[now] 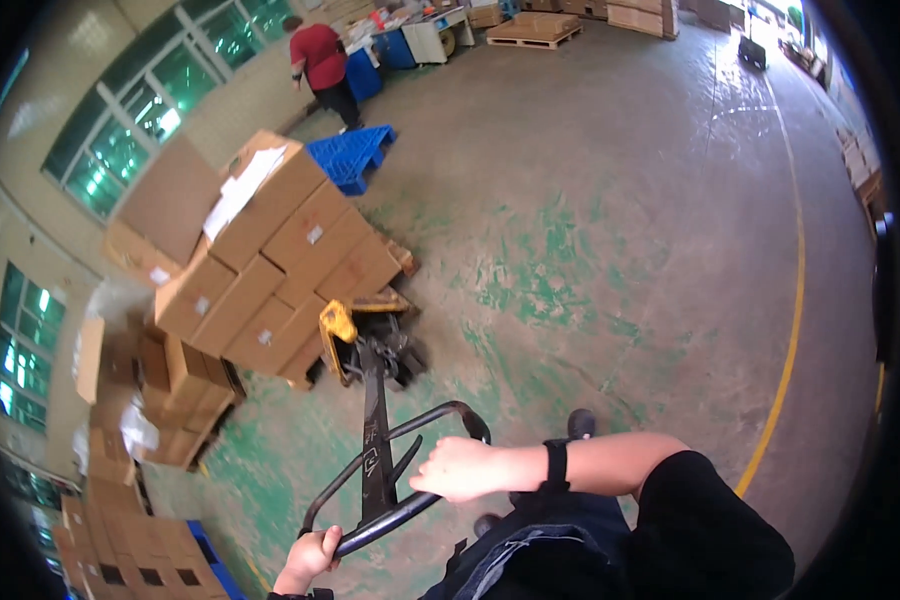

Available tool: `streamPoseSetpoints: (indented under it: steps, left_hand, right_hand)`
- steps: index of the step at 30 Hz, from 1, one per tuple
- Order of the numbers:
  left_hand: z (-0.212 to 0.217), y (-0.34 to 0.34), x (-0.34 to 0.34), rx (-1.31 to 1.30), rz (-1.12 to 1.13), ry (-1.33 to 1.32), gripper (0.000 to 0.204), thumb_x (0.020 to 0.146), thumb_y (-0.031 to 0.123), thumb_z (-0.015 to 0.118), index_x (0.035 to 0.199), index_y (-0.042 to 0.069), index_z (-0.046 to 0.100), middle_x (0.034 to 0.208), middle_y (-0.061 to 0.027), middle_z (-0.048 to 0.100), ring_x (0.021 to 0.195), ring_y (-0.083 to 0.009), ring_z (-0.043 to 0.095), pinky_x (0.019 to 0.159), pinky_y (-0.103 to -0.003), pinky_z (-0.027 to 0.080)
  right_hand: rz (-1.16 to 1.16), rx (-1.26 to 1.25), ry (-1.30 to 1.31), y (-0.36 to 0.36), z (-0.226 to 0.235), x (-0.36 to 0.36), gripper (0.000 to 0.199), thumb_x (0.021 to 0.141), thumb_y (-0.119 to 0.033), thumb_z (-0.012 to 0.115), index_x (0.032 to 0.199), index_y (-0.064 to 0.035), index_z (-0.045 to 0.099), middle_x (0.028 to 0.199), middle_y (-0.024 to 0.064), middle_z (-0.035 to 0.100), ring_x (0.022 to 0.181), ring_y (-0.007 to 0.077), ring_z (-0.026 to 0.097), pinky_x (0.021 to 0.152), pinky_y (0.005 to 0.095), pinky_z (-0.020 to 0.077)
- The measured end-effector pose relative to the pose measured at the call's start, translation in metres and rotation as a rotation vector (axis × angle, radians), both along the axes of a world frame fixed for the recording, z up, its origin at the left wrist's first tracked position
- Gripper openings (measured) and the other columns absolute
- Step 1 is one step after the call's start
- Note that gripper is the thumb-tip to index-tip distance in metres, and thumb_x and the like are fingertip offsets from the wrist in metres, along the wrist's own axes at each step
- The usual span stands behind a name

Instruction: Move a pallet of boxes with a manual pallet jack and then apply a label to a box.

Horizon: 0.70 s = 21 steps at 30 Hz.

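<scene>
A pallet jack's black loop handle (pixel 388 522) stands in front of me, tilted toward my body. My left hand (pixel 315 554) is closed around the left end of its grip bar. At the bar's right end my right hand (pixel 457 469) is closed with curled fingers, and its palm side is hidden. From the handle a dark shaft (pixel 374 430) runs to the jack's yellow pump head (pixel 338 321). The jack stands against a wooden pallet (pixel 406 258) loaded with stacked brown cartons (pixel 282 262). White paper sheets (pixel 242 192) lie on top of the cartons.
A blue plastic pallet (pixel 352 158) lies beyond the load, near a person in a red shirt (pixel 319 60). More cartons (pixel 185 390) stand along the left. Past them are cartons on another blue pallet (pixel 215 562). A yellow floor line (pixel 794 330) curves along the right.
</scene>
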<state>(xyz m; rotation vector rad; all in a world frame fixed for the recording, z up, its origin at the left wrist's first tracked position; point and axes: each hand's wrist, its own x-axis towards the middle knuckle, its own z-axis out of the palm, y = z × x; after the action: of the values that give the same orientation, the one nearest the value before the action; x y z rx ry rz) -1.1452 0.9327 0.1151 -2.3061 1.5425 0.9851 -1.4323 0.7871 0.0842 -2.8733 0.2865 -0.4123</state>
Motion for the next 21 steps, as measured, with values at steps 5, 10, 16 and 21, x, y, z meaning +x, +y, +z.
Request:
streamPoseSetpoints:
  steps: [5,10,16,21]
  left_hand:
    - [-0.009,-0.067,-0.128,-0.115,0.216,0.111,0.071,0.088,0.059,0.022,0.064,0.005,0.061,0.049,-0.0053,0.055,0.046,-0.0172,0.057,0.052,-0.031,0.047]
    - [0.001,-0.137,-0.217,-0.123,0.413,0.249,0.074,0.088,0.059,0.021,0.067,0.001,0.061,0.047,-0.0053,0.052,0.044,-0.0161,0.055,0.047,-0.028,0.047]
    - [0.0,-0.18,-0.272,-0.135,0.515,0.225,0.07,0.089,0.057,0.02,0.068,0.003,0.059,0.047,-0.0064,0.051,0.039,-0.0168,0.05,0.042,-0.029,0.04]
    - [0.01,-0.255,-0.354,-0.135,0.689,0.243,0.076,0.085,0.065,0.021,0.068,0.003,0.061,0.047,-0.0083,0.052,0.043,-0.0179,0.053,0.046,-0.031,0.044]
  right_hand:
    - [-0.156,-0.065,0.108,-0.1,0.021,-0.111,0.007,0.066,-0.016,0.057,0.065,-0.0104,0.062,0.063,0.0081,0.062,0.063,0.0258,0.063,0.056,0.0368,0.0494]
    - [-0.083,-0.078,0.069,-0.204,0.02,-0.164,0.006,0.064,-0.016,0.058,0.064,-0.0131,0.063,0.065,0.0065,0.063,0.066,0.0259,0.063,0.057,0.0373,0.0489]
    - [0.118,-0.016,0.041,-0.28,0.019,-0.195,0.009,0.066,-0.015,0.06,0.069,-0.0124,0.068,0.072,0.0062,0.066,0.073,0.0236,0.064,0.061,0.0358,0.0496]
    - [0.215,-0.123,-0.005,-0.378,0.024,-0.232,0.008,0.066,-0.016,0.059,0.065,-0.0129,0.066,0.068,0.0053,0.065,0.069,0.0231,0.064,0.058,0.0357,0.0495]
